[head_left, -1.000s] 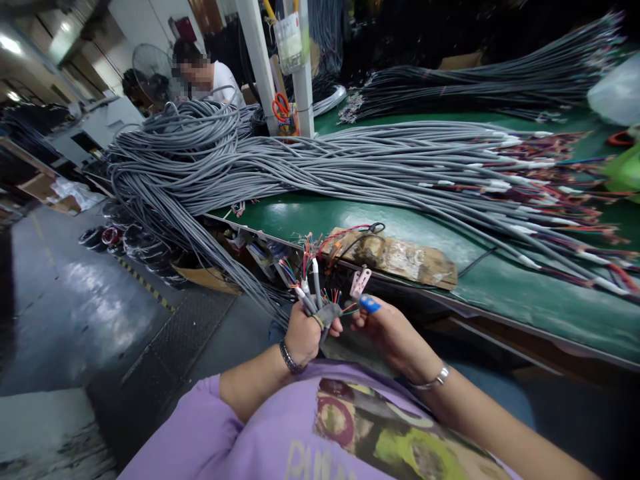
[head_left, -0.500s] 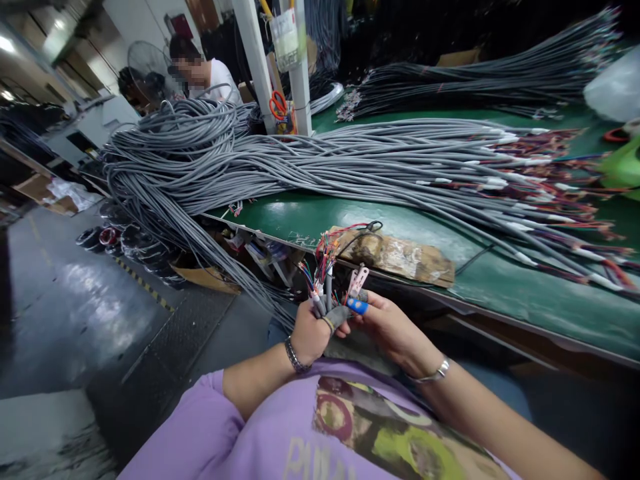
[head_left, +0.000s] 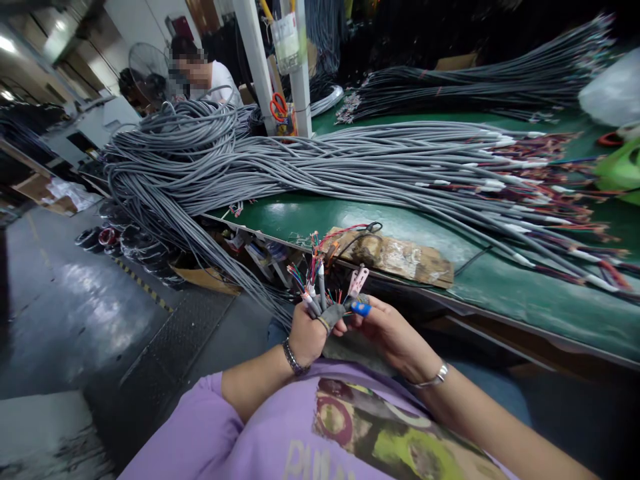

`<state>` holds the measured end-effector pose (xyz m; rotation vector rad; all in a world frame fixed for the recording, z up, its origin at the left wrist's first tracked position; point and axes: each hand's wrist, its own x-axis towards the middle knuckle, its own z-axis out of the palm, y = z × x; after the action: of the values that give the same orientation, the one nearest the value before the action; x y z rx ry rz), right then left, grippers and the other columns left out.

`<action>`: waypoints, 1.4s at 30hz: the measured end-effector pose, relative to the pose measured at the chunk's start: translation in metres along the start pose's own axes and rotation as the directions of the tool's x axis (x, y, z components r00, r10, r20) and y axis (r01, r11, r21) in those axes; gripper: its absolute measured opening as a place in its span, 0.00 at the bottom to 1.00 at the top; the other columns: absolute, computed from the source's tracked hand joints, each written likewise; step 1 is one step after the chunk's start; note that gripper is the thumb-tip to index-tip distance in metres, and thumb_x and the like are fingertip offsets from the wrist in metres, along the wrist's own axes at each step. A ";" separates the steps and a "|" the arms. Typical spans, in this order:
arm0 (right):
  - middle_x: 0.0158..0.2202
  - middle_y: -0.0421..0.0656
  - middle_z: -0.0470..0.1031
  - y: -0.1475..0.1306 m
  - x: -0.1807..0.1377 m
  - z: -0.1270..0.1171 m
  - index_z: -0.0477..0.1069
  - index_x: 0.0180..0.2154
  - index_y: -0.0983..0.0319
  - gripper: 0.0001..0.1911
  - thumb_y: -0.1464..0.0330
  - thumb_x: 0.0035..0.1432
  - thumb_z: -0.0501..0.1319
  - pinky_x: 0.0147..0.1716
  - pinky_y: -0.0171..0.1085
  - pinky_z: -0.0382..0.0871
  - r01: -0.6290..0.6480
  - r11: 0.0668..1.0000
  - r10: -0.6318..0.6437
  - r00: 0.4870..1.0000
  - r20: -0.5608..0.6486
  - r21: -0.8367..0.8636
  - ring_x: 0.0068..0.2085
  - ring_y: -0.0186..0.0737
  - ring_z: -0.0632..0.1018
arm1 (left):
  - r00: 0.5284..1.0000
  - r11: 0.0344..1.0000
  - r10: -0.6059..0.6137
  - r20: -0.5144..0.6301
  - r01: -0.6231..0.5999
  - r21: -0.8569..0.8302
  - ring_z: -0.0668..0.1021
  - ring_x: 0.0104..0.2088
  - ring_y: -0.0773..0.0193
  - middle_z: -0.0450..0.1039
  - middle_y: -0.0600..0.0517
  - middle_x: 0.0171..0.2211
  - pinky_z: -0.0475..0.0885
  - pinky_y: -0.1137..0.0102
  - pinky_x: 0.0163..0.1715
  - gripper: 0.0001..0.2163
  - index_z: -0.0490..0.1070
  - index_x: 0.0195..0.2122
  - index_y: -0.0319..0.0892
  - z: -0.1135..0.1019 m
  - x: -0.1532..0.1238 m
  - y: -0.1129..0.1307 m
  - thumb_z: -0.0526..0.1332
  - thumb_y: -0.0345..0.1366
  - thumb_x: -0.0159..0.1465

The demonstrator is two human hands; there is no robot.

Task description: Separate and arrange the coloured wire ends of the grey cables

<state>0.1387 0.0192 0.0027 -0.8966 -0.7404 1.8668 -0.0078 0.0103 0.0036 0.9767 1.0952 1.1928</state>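
As we look down, we find the left hand point(head_left: 306, 333) closed around a bundle of cables point(head_left: 313, 303), its grey-covered thumb lying across them. The cables protrude beyond the fist, on the far side of the fingers, their coloured wires point(head_left: 315, 268) fanning out. We record the right hand point(head_left: 387, 330) just to the right, its blue-covered digit and fingertips drawn together beside the wires; whether they pinch one, we cannot tell. We note a pink clip point(head_left: 357, 287) just beyond the right fingertips, contact uncertain. Farther off, a board point(head_left: 410, 258) lies at the near edge of the green table point(head_left: 493, 283), and a grey cable pile point(head_left: 320, 157) runs across it from left to right.
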 end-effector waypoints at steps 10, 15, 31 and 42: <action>0.27 0.40 0.75 -0.015 0.023 -0.013 0.76 0.30 0.59 0.23 0.46 0.46 0.66 0.28 0.35 0.71 -0.126 0.974 0.132 0.991 -0.016 0.188 0.27 0.35 0.72 | 1.000 1.000 -0.017 -0.010 0.017 -0.024 0.71 0.16 0.72 0.70 0.54 0.16 0.68 0.76 0.18 0.17 0.69 0.21 0.38 0.012 -0.001 0.013 0.68 0.47 0.53; 0.25 0.38 0.74 -0.016 0.027 -0.004 0.76 0.29 0.60 0.19 0.53 0.41 0.73 0.29 0.34 0.70 -0.045 0.974 0.056 0.998 -0.043 0.223 0.27 0.33 0.71 | 0.998 1.000 -0.023 -0.056 0.023 -0.005 0.71 0.16 0.71 0.70 0.53 0.16 0.69 0.75 0.18 0.18 0.70 0.21 0.38 0.018 0.004 0.011 0.68 0.49 0.52; 0.27 0.41 0.74 -0.010 0.023 -0.004 0.73 0.29 0.58 0.20 0.48 0.50 0.64 0.30 0.39 0.68 -0.017 0.985 0.025 0.999 -0.047 0.174 0.26 0.37 0.71 | 0.998 0.997 -0.062 -0.031 0.064 0.053 0.71 0.17 0.70 0.70 0.53 0.16 0.69 0.74 0.18 0.19 0.70 0.22 0.38 0.013 0.002 0.003 0.68 0.50 0.52; 0.32 0.42 0.77 -0.006 0.008 -0.024 0.77 0.32 0.61 0.18 0.55 0.44 0.72 0.34 0.36 0.71 -0.186 0.979 0.178 0.980 0.085 0.088 0.31 0.36 0.75 | 0.999 0.998 -0.033 -0.004 0.033 0.046 0.71 0.17 0.71 0.71 0.54 0.17 0.69 0.74 0.20 0.17 0.69 0.22 0.38 0.001 -0.006 -0.001 0.68 0.48 0.54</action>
<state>0.1589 0.0316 -0.0083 -0.8595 -0.6264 2.0903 -0.0070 0.0038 0.0039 0.9886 1.1412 1.1472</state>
